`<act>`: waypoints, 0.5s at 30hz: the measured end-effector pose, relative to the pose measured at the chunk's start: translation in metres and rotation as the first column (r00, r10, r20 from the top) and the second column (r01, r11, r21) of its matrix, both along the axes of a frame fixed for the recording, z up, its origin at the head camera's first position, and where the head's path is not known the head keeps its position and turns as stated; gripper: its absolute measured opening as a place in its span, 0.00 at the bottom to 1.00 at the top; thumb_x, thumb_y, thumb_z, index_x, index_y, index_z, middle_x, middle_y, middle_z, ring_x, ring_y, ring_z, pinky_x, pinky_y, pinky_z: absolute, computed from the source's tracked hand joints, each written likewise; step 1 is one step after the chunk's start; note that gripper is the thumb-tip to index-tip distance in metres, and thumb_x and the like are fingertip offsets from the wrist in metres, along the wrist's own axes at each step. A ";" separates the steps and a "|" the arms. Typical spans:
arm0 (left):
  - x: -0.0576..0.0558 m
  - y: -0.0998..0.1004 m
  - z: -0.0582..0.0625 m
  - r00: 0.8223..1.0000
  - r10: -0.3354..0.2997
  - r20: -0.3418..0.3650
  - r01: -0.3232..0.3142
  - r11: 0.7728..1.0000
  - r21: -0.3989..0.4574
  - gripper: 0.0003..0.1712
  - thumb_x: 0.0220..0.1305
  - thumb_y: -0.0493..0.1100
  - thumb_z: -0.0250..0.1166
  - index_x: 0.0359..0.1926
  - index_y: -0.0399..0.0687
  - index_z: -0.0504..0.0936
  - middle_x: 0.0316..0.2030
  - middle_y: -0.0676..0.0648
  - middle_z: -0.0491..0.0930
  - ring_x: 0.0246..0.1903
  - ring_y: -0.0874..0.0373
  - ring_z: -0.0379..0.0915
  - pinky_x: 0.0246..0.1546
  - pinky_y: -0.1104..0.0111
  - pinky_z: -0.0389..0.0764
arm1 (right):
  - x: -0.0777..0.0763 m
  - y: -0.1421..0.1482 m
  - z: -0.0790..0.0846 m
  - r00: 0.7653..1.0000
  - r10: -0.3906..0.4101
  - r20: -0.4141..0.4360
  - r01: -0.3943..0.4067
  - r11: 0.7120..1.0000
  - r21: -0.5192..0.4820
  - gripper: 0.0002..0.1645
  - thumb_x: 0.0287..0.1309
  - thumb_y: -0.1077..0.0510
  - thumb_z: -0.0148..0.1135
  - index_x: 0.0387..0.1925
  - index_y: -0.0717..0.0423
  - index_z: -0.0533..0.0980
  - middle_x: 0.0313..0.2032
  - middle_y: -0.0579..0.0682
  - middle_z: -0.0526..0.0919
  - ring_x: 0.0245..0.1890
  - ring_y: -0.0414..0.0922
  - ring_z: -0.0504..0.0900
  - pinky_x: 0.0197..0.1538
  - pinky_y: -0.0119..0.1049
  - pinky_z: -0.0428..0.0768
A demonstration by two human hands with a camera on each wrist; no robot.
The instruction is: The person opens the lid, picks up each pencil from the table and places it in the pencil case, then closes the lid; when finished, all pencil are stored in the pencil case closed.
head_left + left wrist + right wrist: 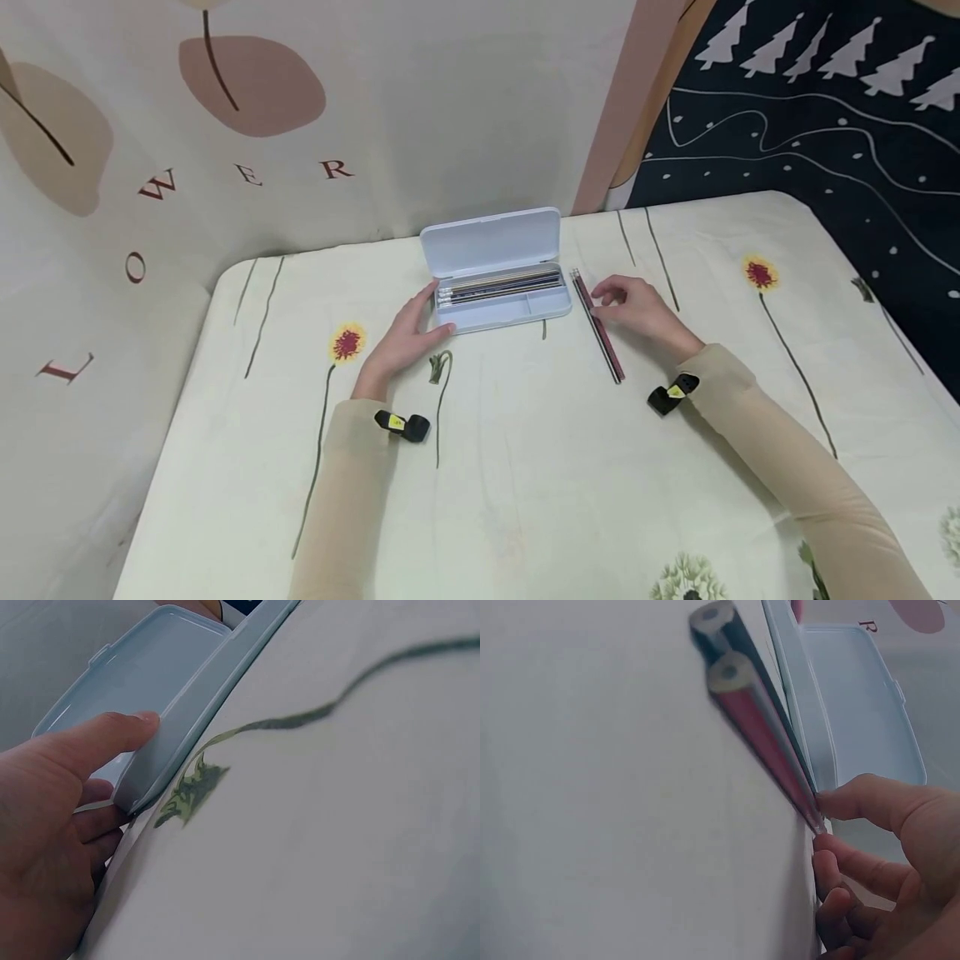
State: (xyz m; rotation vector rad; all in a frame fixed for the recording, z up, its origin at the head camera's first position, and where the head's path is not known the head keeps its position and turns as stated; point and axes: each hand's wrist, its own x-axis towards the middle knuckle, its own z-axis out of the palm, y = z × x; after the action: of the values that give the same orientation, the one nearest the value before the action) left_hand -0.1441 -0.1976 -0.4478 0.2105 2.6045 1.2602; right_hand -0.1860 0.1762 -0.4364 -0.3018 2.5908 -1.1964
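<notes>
A light blue pencil case (483,317) lies with its lid (491,242) raised at the back. Inside, several pencils (517,284) fill the rear compartment, and the front compartments show bare. My left hand (405,337) grips the case's left end, thumb on the front rim and fingers round the side. Two pencils, one dark red (769,739) and one dark (735,634), lie side by side just right of the case. Thumb and forefinger of my right hand (637,312) pinch this pair nearer its far end; the near ends point toward me.
A white tablecloth (517,467) printed with flowers and stems covers the table. Behind it hangs a pale curtain (480,108) with letters and leaf shapes. Dark fabric (810,158) with white trees hangs at the right. Both wrists wear small black cameras (405,426).
</notes>
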 end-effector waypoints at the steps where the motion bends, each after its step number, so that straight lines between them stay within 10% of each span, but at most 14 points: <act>1: 0.000 0.000 0.000 1.000 0.000 -0.001 0.000 1.000 -0.001 0.47 0.65 0.50 0.62 0.77 0.50 0.46 0.74 0.41 0.47 0.73 0.46 0.38 0.70 0.52 0.44 | 0.000 -0.001 0.000 1.000 -0.001 0.000 0.001 1.000 0.004 0.17 0.57 0.62 0.65 0.47 0.65 0.77 0.36 0.57 0.76 0.39 0.52 0.70 0.41 0.40 0.68; 15: 0.001 0.000 0.002 1.000 0.006 0.005 -0.006 1.000 -0.001 0.46 0.65 0.50 0.62 0.76 0.49 0.47 0.74 0.41 0.48 0.72 0.46 0.39 0.70 0.52 0.45 | -0.002 -0.006 0.000 0.997 -0.070 -0.019 0.071 0.994 0.084 0.18 0.56 0.59 0.64 0.48 0.62 0.76 0.34 0.55 0.78 0.34 0.50 0.72 0.38 0.39 0.68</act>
State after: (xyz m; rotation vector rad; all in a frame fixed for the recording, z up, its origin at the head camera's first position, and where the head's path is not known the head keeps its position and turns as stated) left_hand -0.1433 -0.1975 -0.4462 0.1998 2.6035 1.2598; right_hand -0.1878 0.1699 -0.4367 -0.2051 2.6780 -1.1079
